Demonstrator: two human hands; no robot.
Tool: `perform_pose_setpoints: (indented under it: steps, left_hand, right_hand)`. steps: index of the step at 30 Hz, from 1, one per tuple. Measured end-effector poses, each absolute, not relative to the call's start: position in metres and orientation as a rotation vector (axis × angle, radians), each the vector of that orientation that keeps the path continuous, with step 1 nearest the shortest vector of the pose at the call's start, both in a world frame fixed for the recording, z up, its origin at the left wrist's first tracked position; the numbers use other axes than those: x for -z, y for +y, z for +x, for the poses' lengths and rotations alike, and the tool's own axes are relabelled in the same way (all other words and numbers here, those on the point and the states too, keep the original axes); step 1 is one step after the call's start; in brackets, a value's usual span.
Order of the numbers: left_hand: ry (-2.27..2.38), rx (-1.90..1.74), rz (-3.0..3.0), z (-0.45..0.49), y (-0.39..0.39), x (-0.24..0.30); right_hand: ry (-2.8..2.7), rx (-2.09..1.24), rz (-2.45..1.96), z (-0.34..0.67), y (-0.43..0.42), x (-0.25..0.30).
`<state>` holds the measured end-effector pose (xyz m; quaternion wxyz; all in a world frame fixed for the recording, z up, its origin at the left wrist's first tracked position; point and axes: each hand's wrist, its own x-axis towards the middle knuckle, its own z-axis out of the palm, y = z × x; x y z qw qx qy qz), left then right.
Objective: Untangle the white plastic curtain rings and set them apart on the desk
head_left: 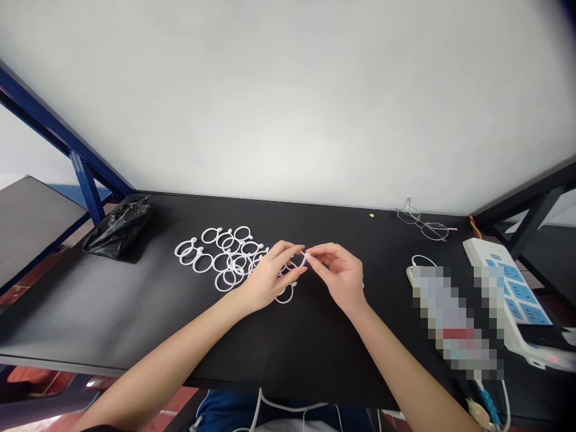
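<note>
Several white plastic rings (222, 252) lie spread on the black table (135, 312), left of centre. My left hand (270, 273) and my right hand (339, 270) meet above the table, fingertips pinched together on one white ring (302, 261) held between them. Another ring (287, 294) lies on the table just under my left hand. Both hands are closed in a pinch.
A crumpled black plastic bag (117, 228) sits at the far left. A pair of glasses (425, 223) lies near the wall at the right. A white and blue power strip (517, 300) and a blurred-out item (454, 321) occupy the right side. A blue shelf frame (85, 180) stands at left.
</note>
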<state>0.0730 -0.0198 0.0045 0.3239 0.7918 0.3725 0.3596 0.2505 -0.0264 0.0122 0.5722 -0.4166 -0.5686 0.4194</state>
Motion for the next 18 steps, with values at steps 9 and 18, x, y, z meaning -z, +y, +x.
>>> perform_pose_setpoints:
  steps: [9, 18]
  left_hand:
    - [0.989, -1.089, 1.874, 0.072, -0.016, -0.007]
    - [0.978, -1.017, 1.613, 0.073, -0.021, -0.016]
  right_hand:
    - [-1.335, -1.193, -1.023, 0.252, -0.027, -0.007]
    - [-1.383, -1.207, -0.919, 0.241, -0.038, -0.003]
